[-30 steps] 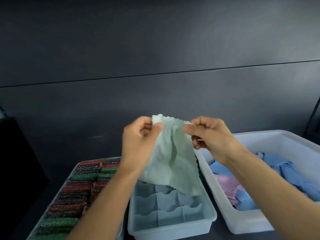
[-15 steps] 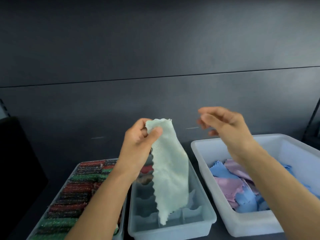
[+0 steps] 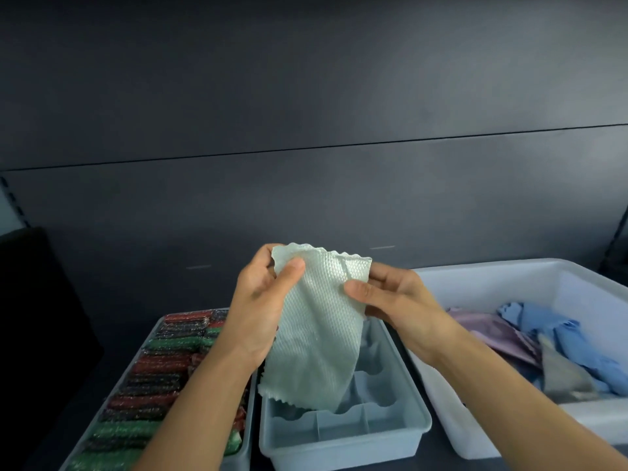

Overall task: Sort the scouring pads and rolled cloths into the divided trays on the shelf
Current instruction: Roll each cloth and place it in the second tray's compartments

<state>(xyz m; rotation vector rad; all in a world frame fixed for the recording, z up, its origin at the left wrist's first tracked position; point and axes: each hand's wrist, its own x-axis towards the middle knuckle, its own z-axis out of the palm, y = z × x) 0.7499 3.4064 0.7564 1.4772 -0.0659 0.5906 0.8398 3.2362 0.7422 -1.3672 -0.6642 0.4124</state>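
Fingers (image 3: pixel 292 268) of the left hand (image 3: pixel 261 311) and right hand (image 3: pixel 404 304) each pinch a top corner of the cloth (image 3: pixel 316 334), thumbs in front. It hangs limp over the tray (image 3: pixel 339 450) by the shelf's (image 3: pixel 438 462) front edge. It looks light, soft and floppy, so the corners seem the best hold, with 2 hands for rolling.

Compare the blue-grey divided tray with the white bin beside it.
The divided tray is narrower than the white bin. The divided tray is split into small compartments; the white bin is one open space. The divided tray's visible compartments look empty; the white bin holds loose cloths. Both are open-topped plastic.
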